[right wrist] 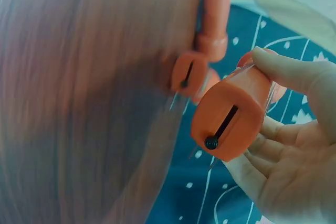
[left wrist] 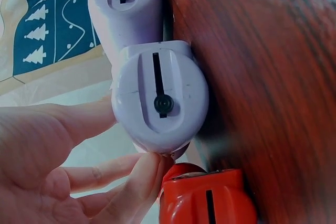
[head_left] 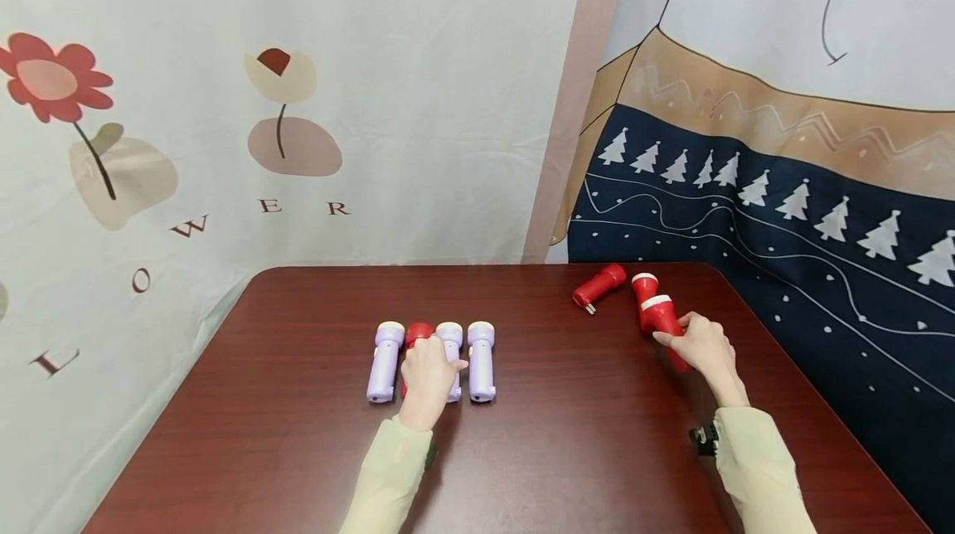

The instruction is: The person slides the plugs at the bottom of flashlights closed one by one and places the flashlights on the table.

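Four flashlights stand side by side at mid-table, several lilac and one red. Over this row is my left hand [head_left: 427, 381], its thumb and fingers around the second lilac flashlight [left wrist: 181, 85] from the right. It partly covers the red flashlight [head_left: 419, 330] beside it. My right hand [head_left: 707, 351] grips another red flashlight [head_left: 661, 315] with a white rim, tilted, its black-slotted end [right wrist: 228, 121] facing the right wrist camera. Just behind it lies a second white-rimmed red flashlight [head_left: 643, 286], partly hidden.
A red flashlight [head_left: 601, 283] lies slanted near the table's back edge, a small metal piece at its near end. Lilac flashlights stand at the row's left end [head_left: 385, 361] and right end [head_left: 481, 361]. Printed cloth [head_left: 746, 211] hangs behind the brown table [head_left: 567, 451].
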A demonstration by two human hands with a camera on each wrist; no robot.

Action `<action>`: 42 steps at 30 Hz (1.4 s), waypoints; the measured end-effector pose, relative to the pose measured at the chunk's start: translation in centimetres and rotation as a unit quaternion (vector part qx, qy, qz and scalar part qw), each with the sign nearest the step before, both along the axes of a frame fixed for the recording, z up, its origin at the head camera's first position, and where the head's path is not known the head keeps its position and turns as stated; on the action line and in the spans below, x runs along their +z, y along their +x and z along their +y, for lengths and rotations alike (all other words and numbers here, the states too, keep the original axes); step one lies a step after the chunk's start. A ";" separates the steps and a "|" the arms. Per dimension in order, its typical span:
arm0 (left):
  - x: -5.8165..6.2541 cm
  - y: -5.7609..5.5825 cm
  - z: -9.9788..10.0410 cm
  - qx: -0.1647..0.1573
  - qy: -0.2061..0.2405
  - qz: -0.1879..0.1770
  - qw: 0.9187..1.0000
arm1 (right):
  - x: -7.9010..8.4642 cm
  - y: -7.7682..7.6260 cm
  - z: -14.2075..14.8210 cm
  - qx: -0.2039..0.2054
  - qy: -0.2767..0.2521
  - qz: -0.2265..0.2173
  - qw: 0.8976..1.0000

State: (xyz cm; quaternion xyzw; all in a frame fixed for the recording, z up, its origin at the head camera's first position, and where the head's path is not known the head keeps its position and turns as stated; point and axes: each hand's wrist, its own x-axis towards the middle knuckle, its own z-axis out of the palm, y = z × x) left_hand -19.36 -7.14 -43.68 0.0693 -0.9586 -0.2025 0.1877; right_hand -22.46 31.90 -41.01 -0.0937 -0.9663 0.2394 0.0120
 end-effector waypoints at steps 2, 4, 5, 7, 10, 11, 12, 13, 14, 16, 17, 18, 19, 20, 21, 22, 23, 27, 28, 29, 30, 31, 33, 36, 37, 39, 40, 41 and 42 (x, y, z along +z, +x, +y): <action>0.0 0.0 -0.1 -0.001 -0.002 0.004 1.000 | 0.1 0.0 -0.8 0.001 -0.006 0.006 1.000; -0.1 0.0 -0.1 -0.003 -0.002 0.006 1.000 | 0.2 0.0 -1.7 0.003 -0.010 0.012 1.000; -0.1 0.0 -0.1 -0.004 -0.002 0.006 1.000 | 0.2 0.0 -2.1 0.005 -0.012 0.014 1.000; -0.1 0.1 -0.1 -0.005 0.000 0.005 1.000 | 0.3 0.0 -3.0 0.008 -0.019 0.018 1.000; -0.1 0.2 0.0 -0.007 0.002 0.006 1.000 | 0.4 0.0 -4.4 0.012 -0.034 0.021 0.999; 0.0 0.2 0.0 -0.006 0.003 0.006 1.000 | 0.4 0.0 -4.8 0.013 -0.040 0.021 0.999; 0.0 0.3 0.0 -0.006 0.003 0.006 1.000 | 0.4 -0.1 -5.2 0.014 -0.045 0.022 0.999; 0.0 0.3 0.0 -0.005 0.002 0.008 1.000 | 0.3 -0.1 -5.6 0.014 -0.048 0.021 0.998; 0.1 0.3 0.1 -0.005 0.001 0.010 1.000 | 0.3 -0.2 -6.0 0.015 -0.051 0.022 0.998; 0.1 0.3 0.2 -0.007 -0.005 0.016 1.000 | 0.2 -0.3 -6.7 0.019 -0.055 0.026 0.998; 0.1 0.2 0.3 -0.009 -0.007 0.023 1.000 | 0.2 -0.4 -7.0 0.020 -0.057 0.029 0.998; 0.2 0.2 0.4 -0.013 -0.008 0.032 0.999 | 0.1 -0.4 -7.4 0.022 -0.059 0.030 0.998; 0.3 0.1 0.6 -0.020 -0.010 0.043 0.999 | 0.1 -0.5 -7.8 0.024 -0.062 0.031 0.997; 0.3 0.1 0.8 -0.027 -0.012 0.053 0.998 | 0.0 -0.5 -8.1 0.025 -0.066 0.033 0.997; 0.4 0.2 1.0 -0.036 -0.014 0.064 0.997 | 0.0 -0.6 -8.5 0.027 -0.070 0.035 0.997; 0.6 0.2 1.2 -0.047 -0.015 0.078 0.996 | 0.0 -0.7 -8.8 0.029 -0.075 0.036 0.996; 0.7 0.2 1.4 -0.057 -0.016 0.091 0.994 | 0.0 -0.7 -9.2 0.030 -0.079 0.036 0.996; 0.8 0.3 2.4 -0.101 -0.029 0.144 0.984 | 0.1 -0.8 -10.6 0.033 -0.096 0.042 0.994; 0.8 0.2 2.7 -0.112 -0.033 0.162 0.980 | 0.1 -0.8 -10.9 0.033 -0.099 0.043 0.994; 0.7 0.2 2.9 -0.120 -0.039 0.176 0.976 | 0.1 -0.8 -11.2 0.033 -0.104 0.044 0.993; 0.7 0.2 3.2 -0.129 -0.041 0.188 0.973 | 0.2 -0.8 -11.5 0.033 -0.108 0.046 0.993; 0.7 0.2 3.4 -0.138 -0.042 0.200 0.969 | 0.2 -0.8 -11.8 0.034 -0.111 0.050 0.992; 0.6 0.3 3.9 -0.155 -0.044 0.212 0.964 | 0.2 -0.8 -12.4 0.034 -0.120 0.054 0.991; 0.6 0.5 4.7 -0.180 -0.037 0.211 0.960 | 0.2 -0.7 -13.1 0.033 -0.133 0.059 0.989; 0.5 0.6 4.9 -0.189 -0.035 0.211 0.958 | 0.1 -0.7 -13.3 0.033 -0.136 0.061 0.988; 0.5 0.8 5.3 -0.208 -0.033 0.209 0.955 | 0.1 -0.6 -13.7 0.033 -0.143 0.062 0.987; 0.4 0.9 5.5 -0.217 -0.032 0.208 0.953 | 0.0 -0.6 -13.9 0.033 -0.144 0.063 0.987; 0.4 1.0 5.7 -0.225 -0.033 0.207 0.951 | 0.0 -0.6 -14.1 0.034 -0.145 0.065 0.987; 0.4 1.0 5.9 -0.233 -0.035 0.206 0.950 | 0.0 -0.6 -14.3 0.034 -0.147 0.067 0.986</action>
